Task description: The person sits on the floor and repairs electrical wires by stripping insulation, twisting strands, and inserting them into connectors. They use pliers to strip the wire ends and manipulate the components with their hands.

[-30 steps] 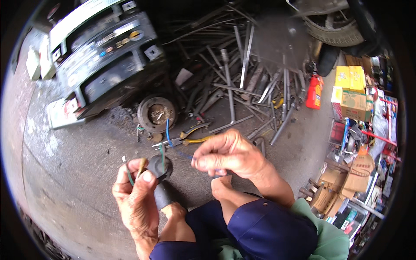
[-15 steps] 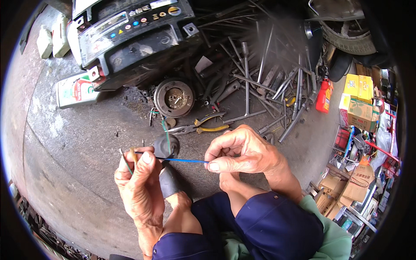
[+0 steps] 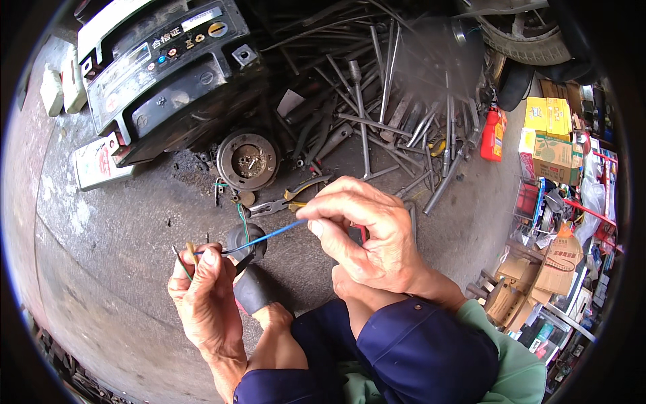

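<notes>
A thin blue wire (image 3: pixel 274 233) stretches between my two hands, rising toward the right. My left hand (image 3: pixel 207 296) is closed, pinching its lower end between thumb and fingers. A short yellowish piece (image 3: pixel 191 253) and a dark green wire end (image 3: pixel 183 264) poke out of the same grip. My right hand (image 3: pixel 370 236) pinches the wire's upper end with thumb and forefinger. Beyond the wire, pliers with yellow and black handles (image 3: pixel 289 196) lie on the floor, partly covered by my right hand. A thin green wire (image 3: pixel 243 221) also shows behind the blue one.
A big black battery (image 3: pixel 168 87) stands at the far left by a white bottle (image 3: pixel 97 165). A round metal part (image 3: pixel 249 161) holding small bits sits ahead. Behind lie piled rods and wrenches (image 3: pixel 383 121), with a red bottle (image 3: pixel 493 135) and cardboard boxes (image 3: pixel 555 158) at right.
My right hand has risen with its end of the blue wire, so the wire, nearly level before, now slants upward. The whole view has shifted a little; both hands keep their pinch.
</notes>
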A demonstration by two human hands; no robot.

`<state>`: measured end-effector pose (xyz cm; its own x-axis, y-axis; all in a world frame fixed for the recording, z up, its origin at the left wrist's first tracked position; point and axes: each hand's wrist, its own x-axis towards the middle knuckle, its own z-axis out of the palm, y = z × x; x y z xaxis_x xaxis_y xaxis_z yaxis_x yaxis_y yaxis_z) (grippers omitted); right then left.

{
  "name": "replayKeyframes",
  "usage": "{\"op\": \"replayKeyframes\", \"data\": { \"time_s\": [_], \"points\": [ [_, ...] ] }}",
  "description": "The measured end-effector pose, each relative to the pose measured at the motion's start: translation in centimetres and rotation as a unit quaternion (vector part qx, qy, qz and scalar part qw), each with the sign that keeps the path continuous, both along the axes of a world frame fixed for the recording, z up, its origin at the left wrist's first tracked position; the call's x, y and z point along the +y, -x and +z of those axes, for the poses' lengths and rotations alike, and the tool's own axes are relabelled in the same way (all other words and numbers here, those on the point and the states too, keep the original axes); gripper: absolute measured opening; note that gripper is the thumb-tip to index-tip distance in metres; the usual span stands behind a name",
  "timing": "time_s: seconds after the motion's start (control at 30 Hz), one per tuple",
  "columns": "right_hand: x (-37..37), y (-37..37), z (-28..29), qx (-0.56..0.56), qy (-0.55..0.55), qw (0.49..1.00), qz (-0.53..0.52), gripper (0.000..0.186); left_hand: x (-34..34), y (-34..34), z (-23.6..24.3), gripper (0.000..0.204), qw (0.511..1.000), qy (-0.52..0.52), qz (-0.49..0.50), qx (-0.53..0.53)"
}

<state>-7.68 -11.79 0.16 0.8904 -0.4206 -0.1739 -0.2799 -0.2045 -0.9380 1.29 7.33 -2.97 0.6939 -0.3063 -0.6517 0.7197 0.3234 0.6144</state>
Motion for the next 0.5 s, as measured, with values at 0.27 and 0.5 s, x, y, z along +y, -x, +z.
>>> {"op": "replayKeyframes", "data": {
  "time_s": [0.27, 0.5],
  "points": [
    [-1.2, 0.7, 0.7, 0.094, -0.361, 0.926, 0.049, 0.014, 0.2, 0.0, 0.2, 0.016, 0.998, -0.039, -0.022, -0.047],
    [-0.8, -0.3, -1.2, 0.065, 0.135, 0.989, -0.006, 0.009, -0.4, -0.3, 1.5, 0.03, 0.937, -0.259, -0.105, -0.208]
  ]
}}
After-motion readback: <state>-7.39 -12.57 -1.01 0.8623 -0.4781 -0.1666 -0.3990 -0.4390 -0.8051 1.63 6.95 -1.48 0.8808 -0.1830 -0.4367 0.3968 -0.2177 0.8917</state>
